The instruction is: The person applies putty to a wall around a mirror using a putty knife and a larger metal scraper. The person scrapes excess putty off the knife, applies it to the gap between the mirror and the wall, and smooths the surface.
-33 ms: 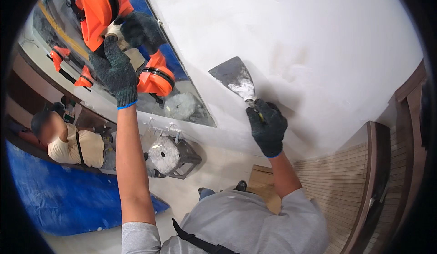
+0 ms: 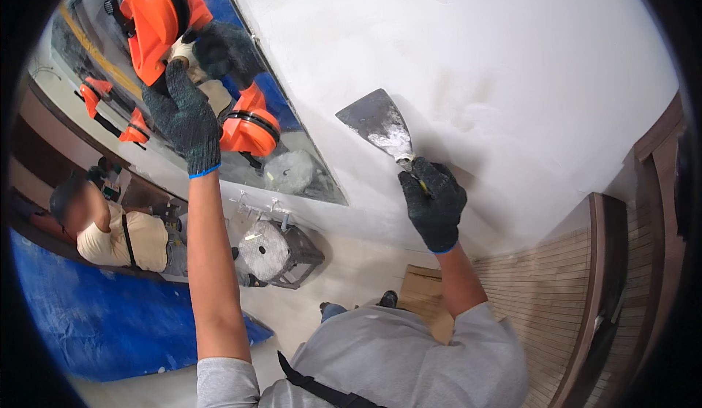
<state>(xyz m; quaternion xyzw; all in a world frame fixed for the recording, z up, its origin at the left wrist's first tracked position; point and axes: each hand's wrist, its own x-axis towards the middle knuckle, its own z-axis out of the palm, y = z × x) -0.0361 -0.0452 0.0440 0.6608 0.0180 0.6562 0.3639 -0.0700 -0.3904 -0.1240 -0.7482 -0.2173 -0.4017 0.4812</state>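
My left hand (image 2: 191, 119), in a dark knit glove with a blue cuff, is closed round the handle of an orange suction lifter (image 2: 150, 39) with two round cups. The lifter sits against a mirror (image 2: 322, 174) on the white wall, and the mirror reflects a dark glove beside it. My right hand (image 2: 436, 202), in a matching glove, grips a putty knife (image 2: 376, 123). Its wide metal blade is smeared with white and points up and left, close to the wall right of the mirror; contact cannot be made out.
Another orange suction lifter (image 2: 134, 126) shows farther left. At the left, a person in a cream shirt (image 2: 139, 236) raises an arm near the head. A plastic-wrapped roll (image 2: 265, 251) rests on a grey stool (image 2: 303, 258). Blue sheeting (image 2: 95, 313), cardboard (image 2: 424, 302) and slatted panelling (image 2: 541, 284) lie around.
My right hand and the putty knife have shifted very slightly to the right. My left hand stays on the suction lifter.
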